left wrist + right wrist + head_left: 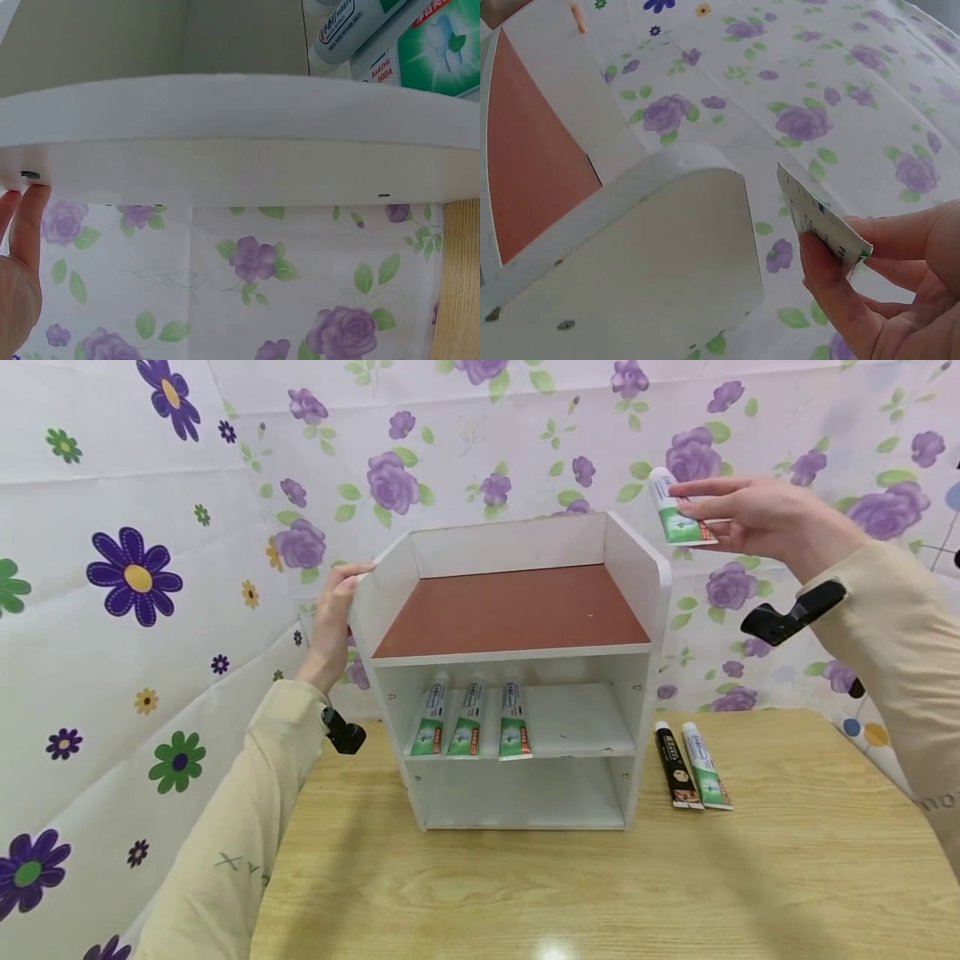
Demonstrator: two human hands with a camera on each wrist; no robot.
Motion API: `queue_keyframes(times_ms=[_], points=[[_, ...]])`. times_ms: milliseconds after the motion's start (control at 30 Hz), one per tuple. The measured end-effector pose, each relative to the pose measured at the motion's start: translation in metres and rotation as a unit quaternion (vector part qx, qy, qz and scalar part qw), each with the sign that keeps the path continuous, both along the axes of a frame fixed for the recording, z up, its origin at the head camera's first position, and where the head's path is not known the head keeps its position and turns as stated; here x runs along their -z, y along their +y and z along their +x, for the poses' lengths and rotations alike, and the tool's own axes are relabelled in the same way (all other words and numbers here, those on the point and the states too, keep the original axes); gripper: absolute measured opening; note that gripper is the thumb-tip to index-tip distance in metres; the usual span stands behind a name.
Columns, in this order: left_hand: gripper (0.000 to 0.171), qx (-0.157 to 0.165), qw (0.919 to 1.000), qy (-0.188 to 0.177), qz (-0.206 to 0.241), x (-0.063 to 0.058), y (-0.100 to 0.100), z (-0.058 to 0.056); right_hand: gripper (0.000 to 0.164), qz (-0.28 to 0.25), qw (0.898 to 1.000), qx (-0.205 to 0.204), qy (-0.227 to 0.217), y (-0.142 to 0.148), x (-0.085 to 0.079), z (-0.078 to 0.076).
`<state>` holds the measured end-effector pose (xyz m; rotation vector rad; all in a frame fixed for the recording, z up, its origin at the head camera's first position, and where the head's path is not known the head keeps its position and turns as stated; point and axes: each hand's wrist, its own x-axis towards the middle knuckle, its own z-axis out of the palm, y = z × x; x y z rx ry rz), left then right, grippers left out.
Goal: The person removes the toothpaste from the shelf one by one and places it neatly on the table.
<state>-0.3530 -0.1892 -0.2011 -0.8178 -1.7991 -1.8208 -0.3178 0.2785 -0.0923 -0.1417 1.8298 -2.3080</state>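
A small white shelf unit (645, 710) with a reddish-brown top panel (510, 610) stands on the wooden table. My left hand (330, 622) rests on the upper edge of its left side; in the left wrist view, fingers (28, 225) touch the side panel. My right hand (765, 518) pinches a green-and-white toothpaste tube (678, 514) in the air, beyond the unit's upper right side. The right wrist view shows the tube's flat crimped end (821, 225) between thumb and fingers. Three similar toothpaste tubes, one of them the rightmost tube (513, 718), lie side by side on the middle shelf.
On the wooden table (525, 893), right of the unit, lie a black toothpaste tube (677, 768) and a green-and-white tube (705, 767). The unit's lower compartment (521, 793) sits beneath the middle shelf. Flower-patterned cloth (465, 443) hangs behind and to the left.
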Motion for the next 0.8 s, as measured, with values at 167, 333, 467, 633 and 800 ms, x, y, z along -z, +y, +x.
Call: queue_keyframes(times_ms=[167, 333, 467, 633, 800], points=[[0.033, 0.002, 1.0, 0.003, 0.001, -0.001, 0.002, -0.001, 0.027, 0.022, 1.0, -0.007, 0.001, 0.018, 0.015, 0.001], [0.034, -0.003, 1.0, 0.0, 0.001, 0.0, 0.001, -0.002, 0.026, 0.05, 0.999, -0.014, -0.001, 0.033, 0.034, 0.002], [0.035, -0.008, 0.9999, 0.002, -0.006, 0.001, 0.001, -0.002, 0.025, 0.072, 0.997, -0.013, -0.006, 0.042, 0.049, 0.001], [0.035, -0.01, 0.9999, 0.003, -0.004, 0.001, 0.0, -0.001, 0.025, 0.11, 0.994, -0.013, 0.0, 0.052, 0.068, -0.001], [0.036, -0.006, 0.9999, 0.011, 0.0, 0.0, 0.001, -0.001, 0.027, 0.156, 0.988, -0.009, 0.011, 0.064, 0.093, 0.0]])
